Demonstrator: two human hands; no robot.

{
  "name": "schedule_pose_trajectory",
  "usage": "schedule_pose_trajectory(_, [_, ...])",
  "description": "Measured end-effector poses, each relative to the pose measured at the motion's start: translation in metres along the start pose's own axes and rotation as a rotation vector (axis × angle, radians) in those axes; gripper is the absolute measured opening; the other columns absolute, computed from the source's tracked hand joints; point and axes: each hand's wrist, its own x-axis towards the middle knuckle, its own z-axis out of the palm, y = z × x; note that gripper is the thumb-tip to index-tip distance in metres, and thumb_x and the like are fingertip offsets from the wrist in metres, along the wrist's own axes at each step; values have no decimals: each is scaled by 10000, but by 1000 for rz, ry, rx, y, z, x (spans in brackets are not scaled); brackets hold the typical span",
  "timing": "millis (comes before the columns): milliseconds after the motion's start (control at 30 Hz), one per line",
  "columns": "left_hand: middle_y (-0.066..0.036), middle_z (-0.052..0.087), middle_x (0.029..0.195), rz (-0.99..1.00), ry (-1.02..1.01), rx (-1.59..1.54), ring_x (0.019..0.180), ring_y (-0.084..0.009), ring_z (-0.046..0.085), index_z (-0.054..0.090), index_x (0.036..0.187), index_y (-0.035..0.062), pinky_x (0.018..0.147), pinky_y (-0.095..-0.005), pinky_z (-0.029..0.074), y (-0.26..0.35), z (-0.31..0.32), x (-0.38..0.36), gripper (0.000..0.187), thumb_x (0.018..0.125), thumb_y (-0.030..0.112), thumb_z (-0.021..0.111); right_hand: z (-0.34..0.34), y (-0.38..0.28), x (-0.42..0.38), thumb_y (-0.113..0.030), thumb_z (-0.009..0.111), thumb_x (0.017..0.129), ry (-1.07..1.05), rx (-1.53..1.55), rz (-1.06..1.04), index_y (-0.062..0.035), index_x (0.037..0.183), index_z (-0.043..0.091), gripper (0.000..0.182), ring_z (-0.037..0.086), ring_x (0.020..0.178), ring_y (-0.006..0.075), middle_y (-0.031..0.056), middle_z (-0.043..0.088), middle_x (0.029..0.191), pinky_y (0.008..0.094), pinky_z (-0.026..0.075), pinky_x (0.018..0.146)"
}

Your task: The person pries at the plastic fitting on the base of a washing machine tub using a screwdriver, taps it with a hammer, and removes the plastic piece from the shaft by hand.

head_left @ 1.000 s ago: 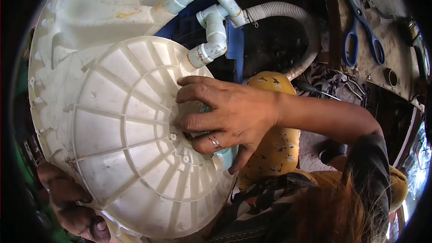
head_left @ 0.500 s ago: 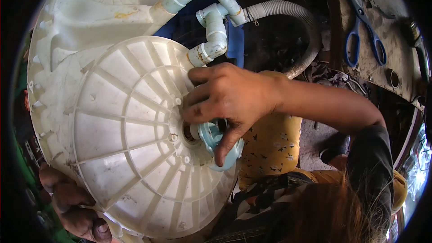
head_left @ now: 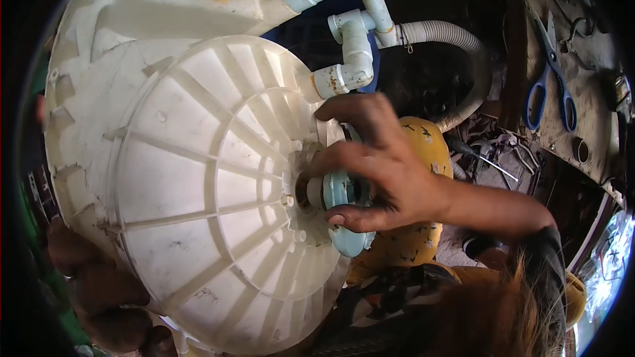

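Pale blue plastic is showing between our right hand's fingers now: we are gripping the light blue round fitting at the hub of the white ribbed tub, thumb underneath and fingers curled over its top. A second ago our palm was lying flat over the hub and hiding most of the fitting; half a second ago it was lifting, with one finger pointing down across the blue part. Now the hand is sitting further to the right, wrapping the fitting from the side, and the whole tub is appearing shifted right and upward in view, so the hole at its upper end is no longer showing.

We are seeing the fitting as a small round piece with a flange, its lower lobe sticking out below our thumb, touching or just off the tub's central opening; we cannot tell which. The tub's base is looking scuffed and yellowed, with ribs radiating from the hub.

Our left hand is closing around the tub's lower left edge, as before, mostly in shadow.

White pipe elbows and a grey corrugated hose are running off the tub's upper right. Blue-handled scissors are lying on the bench well apart.
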Motion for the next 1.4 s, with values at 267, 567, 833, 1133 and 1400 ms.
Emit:
schedule_pose_trajectory(267, [-14,471,786,1,-3,56,896,-297,325,543,734,166,827,-444,262,1,2,0,198,721,363,551,-11,-43,-8,-591,724,726,-57,1013,1312,53,1366,229,1034,424,1238,303,234,402,1306,404,362,1027])
schedule_pose_trajectory(567, [-1,489,790,21,-109,132,943,-305,309,597,770,166,863,-445,227,1,-5,4,221,698,372,560,3,-44,10,-446,772,684,-245,879,1264,27,1461,-37,1218,329,1319,321,272,308,1380,402,354,1044])
schedule_pose_trajectory(833, [-4,492,768,9,18,86,916,-306,318,569,745,165,838,-442,239,0,4,-4,212,676,364,559,0,-19,-8,-273,829,610,-269,285,490,8,1405,110,1108,334,1281,390,239,371,1308,438,291,1093])
schedule_pose_trajectory(1133, [-7,488,749,13,39,47,895,-306,322,542,727,164,822,-439,246,-4,1,-11,201,660,353,558,-4,-7,-7,-198,839,535,-272,164,78,7,1354,192,1063,365,1247,399,214,388,1294,516,224,1115])
schedule_pose_trajectory(1400, [-11,485,732,18,61,41,876,-305,325,517,711,164,807,-435,252,-4,3,-14,195,645,344,557,-1,-16,-7,-218,864,556,-227,315,328,-62,1336,248,1006,377,1245,289,151,366,1264,393,327,1043])
